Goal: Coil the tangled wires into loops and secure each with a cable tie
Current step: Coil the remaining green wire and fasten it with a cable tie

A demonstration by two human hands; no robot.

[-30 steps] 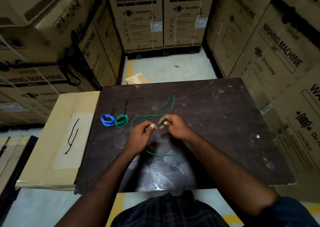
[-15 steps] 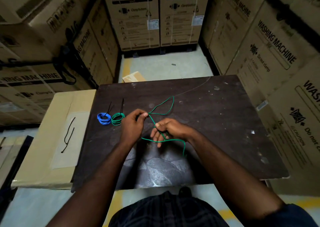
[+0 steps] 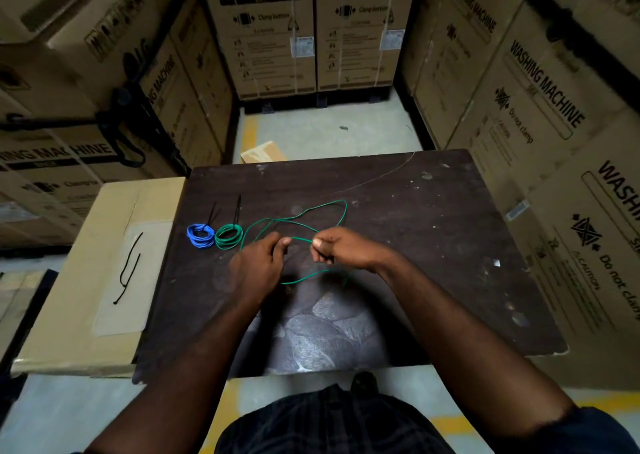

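Green wire (image 3: 325,206) spans your two hands, lying side to side: your left hand (image 3: 258,266) pinches one end of the span, your right hand (image 3: 346,249) pinches the other. Slack loops away beyond both, nearer your right hand.

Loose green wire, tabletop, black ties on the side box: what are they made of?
Loose green wire: seemingly plastic-insulated, smooth, slight sheen, bends in soft curves; core unseen.
Tabletop: likely wood or laminate, dark, matte, scuffed with pale worn patches.
Black ties: probably nylon, thin, gently bowed; too small to confirm.
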